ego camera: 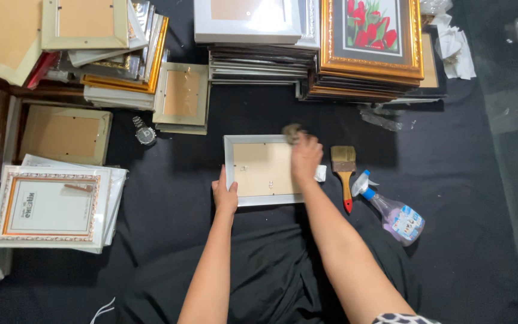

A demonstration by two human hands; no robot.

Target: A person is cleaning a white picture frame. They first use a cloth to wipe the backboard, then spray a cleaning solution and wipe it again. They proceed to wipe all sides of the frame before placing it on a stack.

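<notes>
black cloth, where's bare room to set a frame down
Free: the black cloth between the silver frame and the left stack, and right of the spray bottle. Crowded: the top edge, stacked with frames.

The right hand [304, 157] hides the frame's [259, 171] top right corner; its cloth [291, 131] is blurred.

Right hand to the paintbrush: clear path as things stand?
Probably yes. The right hand rests on the silver frame, and the paintbrush lies just to its right on the black cloth, uncovered; only a white scrap lies between them.
</notes>
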